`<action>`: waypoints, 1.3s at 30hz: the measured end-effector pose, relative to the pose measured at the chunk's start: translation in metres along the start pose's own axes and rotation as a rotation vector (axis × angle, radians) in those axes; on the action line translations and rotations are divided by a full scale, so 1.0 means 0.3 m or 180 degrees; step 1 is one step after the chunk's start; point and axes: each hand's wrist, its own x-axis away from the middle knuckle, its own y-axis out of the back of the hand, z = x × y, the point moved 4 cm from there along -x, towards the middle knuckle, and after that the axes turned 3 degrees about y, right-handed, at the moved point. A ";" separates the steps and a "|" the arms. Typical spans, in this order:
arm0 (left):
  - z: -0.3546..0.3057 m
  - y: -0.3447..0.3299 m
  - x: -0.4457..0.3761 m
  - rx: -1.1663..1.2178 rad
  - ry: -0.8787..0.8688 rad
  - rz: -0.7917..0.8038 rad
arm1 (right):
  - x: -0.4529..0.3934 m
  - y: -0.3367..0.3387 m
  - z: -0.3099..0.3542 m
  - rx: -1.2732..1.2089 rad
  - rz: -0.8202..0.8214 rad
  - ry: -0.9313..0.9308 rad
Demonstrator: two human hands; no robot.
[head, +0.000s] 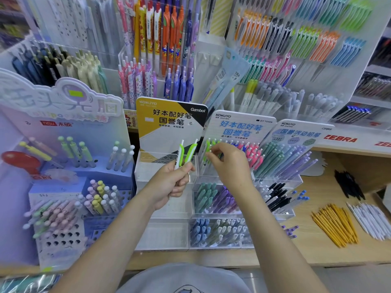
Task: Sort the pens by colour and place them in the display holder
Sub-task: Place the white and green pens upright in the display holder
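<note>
Green pens (185,154) near upright, clickers up, left hand (172,182) gripping.

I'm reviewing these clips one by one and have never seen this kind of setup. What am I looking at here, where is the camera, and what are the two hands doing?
There is no machine: a person works with bare hands, and the single picture comes from a wide-angle camera worn on the head, looking forward and down. The arms entering from the bottom are the wearer's own.

The scene is a stationery shop counter crowded with pen racks. The left hand grips two green-and-white pens, tips down. The right hand reaches into the clear display holder under the blue-lettered Kokuyo card, its fingers at the green pens standing at the row's left end, beside blue and pink ones. Whether it pinches one is hard to tell.

On the wooden counter to the right lie loose yellow pens, white pens and black pens.
</note>
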 end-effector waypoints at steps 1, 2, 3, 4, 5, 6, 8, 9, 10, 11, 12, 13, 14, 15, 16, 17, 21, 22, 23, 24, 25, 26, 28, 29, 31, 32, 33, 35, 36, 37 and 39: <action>-0.004 -0.004 0.003 -0.0014 -0.0002 0.0033 | 0.002 0.010 0.005 -0.0123 -0.0081 -0.0009; -0.008 -0.010 0.005 -0.0029 -0.0007 0.0068 | 0.005 0.021 0.011 -0.0347 -0.0126 -0.0074; -0.012 -0.017 0.006 -0.0045 -0.0012 0.0103 | 0.007 0.029 0.018 -0.0642 -0.0098 -0.0198; -0.016 -0.025 0.006 -0.0068 -0.0017 0.0130 | 0.009 0.035 0.023 -0.0965 -0.0015 -0.0357; -0.018 -0.033 0.005 -0.0102 -0.0026 0.0143 | 0.010 0.039 0.029 -0.1279 0.0075 -0.0513; -0.019 -0.042 0.003 -0.0151 -0.0034 0.0136 | 0.013 0.042 0.036 -0.1532 0.0145 -0.0636; -0.019 -0.056 -0.004 -0.0272 -0.0042 0.0091 | 0.021 0.046 0.041 -0.1836 0.0207 -0.0778; -0.018 -0.063 -0.008 -0.0320 -0.0049 0.0078 | 0.024 0.047 0.041 -0.1897 0.0219 -0.0807; -0.017 -0.070 -0.011 -0.0352 -0.0049 0.0071 | 0.027 0.050 0.039 -0.1922 0.0236 -0.0807; -0.015 -0.075 -0.012 -0.0366 -0.0040 0.0062 | 0.029 0.054 0.036 -0.1936 0.0247 -0.0789; -0.015 -0.080 -0.013 -0.0358 -0.0023 0.0047 | 0.032 0.062 0.033 -0.1980 0.0214 -0.0772; -0.015 -0.081 -0.014 -0.0340 -0.0003 0.0014 | 0.034 0.076 0.028 -0.2073 0.0098 -0.0774; -0.014 -0.079 -0.013 -0.0321 0.0026 -0.0042 | 0.034 0.096 0.018 -0.2198 -0.0103 -0.0796; -0.010 -0.074 -0.013 -0.0294 0.0070 -0.0112 | 0.033 0.119 0.005 -0.2328 -0.0360 -0.0819; -0.005 -0.067 -0.013 -0.0240 0.0110 -0.0184 | 0.030 0.143 -0.008 -0.2416 -0.0603 -0.0810; 0.000 -0.059 -0.012 -0.0171 0.0132 -0.0235 | 0.028 0.159 -0.022 -0.2435 -0.0780 -0.0769; 0.012 -0.051 -0.005 -0.0104 -0.0023 -0.0293 | 0.031 0.157 -0.053 -0.2081 -0.0846 -0.0519; 0.010 -0.053 -0.003 -0.0089 -0.0088 -0.0307 | 0.036 0.146 -0.054 -0.1977 -0.0803 -0.0490; 0.008 -0.053 -0.003 -0.0080 -0.0140 -0.0338 | 0.038 0.133 -0.054 -0.1888 -0.0756 -0.0466; 0.006 -0.052 -0.001 -0.0090 -0.0177 -0.0381 | 0.041 0.121 -0.054 -0.1766 -0.0716 -0.0431; 0.003 -0.049 -0.001 -0.0109 -0.0205 -0.0425 | 0.041 0.108 -0.055 -0.1606 -0.0693 -0.0391; 0.001 -0.045 0.000 -0.0124 -0.0234 -0.0463 | 0.041 0.099 -0.057 -0.1433 -0.0689 -0.0330; 0.001 -0.040 0.001 -0.0091 -0.0309 -0.0510 | 0.038 0.082 -0.063 -0.1185 -0.0683 -0.0176; 0.000 -0.038 0.003 -0.0064 -0.0347 -0.0532 | 0.038 0.076 -0.064 -0.1128 -0.0670 -0.0128; 0.000 -0.035 0.005 -0.0150 -0.0403 -0.0577 | 0.040 0.072 -0.060 -0.1064 -0.0649 -0.0081; 0.000 -0.035 0.007 -0.0209 -0.0409 -0.0599 | 0.041 0.073 -0.056 -0.1038 -0.0654 -0.0044; 0.001 -0.034 0.007 -0.0231 -0.0397 -0.0625 | 0.041 0.073 -0.056 -0.1012 -0.0661 0.0001; 0.005 -0.031 0.008 -0.0202 -0.0359 -0.0676 | 0.038 0.073 -0.056 -0.0947 -0.0650 0.0039; 0.007 -0.029 0.009 -0.0179 -0.0349 -0.0693 | 0.035 0.073 -0.057 -0.0926 -0.0644 0.0035; 0.008 -0.028 0.011 -0.0159 -0.0339 -0.0704 | 0.032 0.072 -0.059 -0.0921 -0.0639 0.0018; 0.010 -0.027 0.015 -0.0123 -0.0320 -0.0739 | 0.028 0.071 -0.060 -0.0915 -0.0626 -0.0023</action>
